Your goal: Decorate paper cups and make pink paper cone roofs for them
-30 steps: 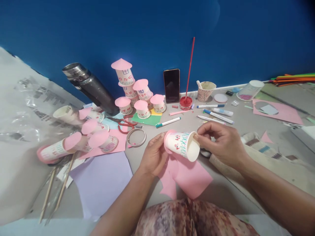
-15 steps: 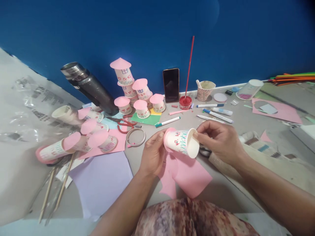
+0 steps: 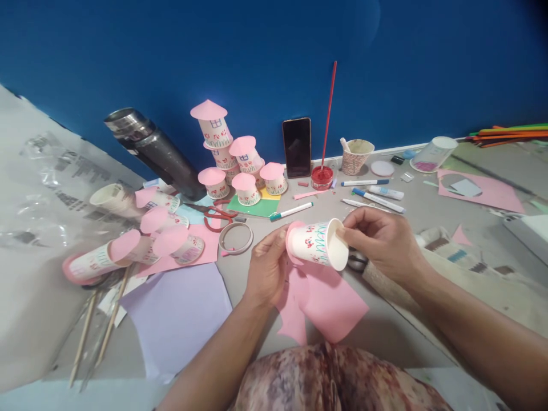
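A white paper cup (image 3: 311, 244) with red flowers and blue-green scribbles lies on its side in the air between my hands. A pink paper piece (image 3: 293, 242) sits at its base end. My left hand (image 3: 269, 268) is closed on that base end, thumb on top. My right hand (image 3: 383, 242) pinches the rim at the cup's open mouth, which faces right. Below the cup, pink paper scraps (image 3: 331, 305) lie on the table. Behind stand several decorated cups with pink cone roofs (image 3: 208, 109), some stacked into a tower.
More pink-topped cups (image 3: 175, 242) lie at left by a purple sheet (image 3: 180, 319). A tape roll (image 3: 236, 238), red-handled scissors (image 3: 218, 214), a black flask (image 3: 158, 151), a phone (image 3: 297, 148), a red paint pot (image 3: 322, 178) and several markers (image 3: 379, 201) surround the work. A cloth (image 3: 432, 285) lies right.
The cup has turned slightly, its mouth end rising a little and shifting right. Both hands keep their hold on it.
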`<control>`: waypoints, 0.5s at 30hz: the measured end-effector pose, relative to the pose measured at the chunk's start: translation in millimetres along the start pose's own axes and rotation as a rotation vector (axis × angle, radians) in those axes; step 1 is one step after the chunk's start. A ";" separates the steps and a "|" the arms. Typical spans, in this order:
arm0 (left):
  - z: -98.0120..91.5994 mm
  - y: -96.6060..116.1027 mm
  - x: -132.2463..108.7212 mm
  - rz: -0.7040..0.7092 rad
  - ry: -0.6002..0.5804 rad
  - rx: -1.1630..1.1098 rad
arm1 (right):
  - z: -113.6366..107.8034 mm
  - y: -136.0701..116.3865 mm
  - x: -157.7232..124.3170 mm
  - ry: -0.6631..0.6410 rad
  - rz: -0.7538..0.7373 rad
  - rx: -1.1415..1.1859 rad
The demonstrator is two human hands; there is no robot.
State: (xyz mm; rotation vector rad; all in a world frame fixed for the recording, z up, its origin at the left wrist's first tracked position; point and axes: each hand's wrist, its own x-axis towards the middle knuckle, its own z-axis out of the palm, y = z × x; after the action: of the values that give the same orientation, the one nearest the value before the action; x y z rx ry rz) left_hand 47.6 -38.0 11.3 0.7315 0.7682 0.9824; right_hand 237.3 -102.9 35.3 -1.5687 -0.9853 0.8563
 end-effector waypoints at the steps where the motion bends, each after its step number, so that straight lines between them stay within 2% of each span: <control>1: -0.2 0.2 0.2 0.017 0.007 -0.005 | -0.7 0.2 0.6 0.000 -0.001 0.005; 5: -1.3 0.0 1.6 0.022 0.052 -0.043 | -2.5 1.1 1.5 0.034 -0.027 -0.014; 10: -0.8 -6.6 -0.7 -0.097 -0.041 -0.039 | -2.7 1.0 1.0 0.049 -0.042 -0.031; 15: 2.1 -10.9 -5.6 -0.146 -0.053 -0.036 | -0.8 0.1 0.7 0.063 -0.043 -0.026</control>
State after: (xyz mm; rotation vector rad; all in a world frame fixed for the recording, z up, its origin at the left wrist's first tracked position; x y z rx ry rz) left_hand 52.2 -47.5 4.7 0.6588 0.7451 0.8395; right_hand 238.3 -102.5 35.3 -1.5811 -0.9851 0.7622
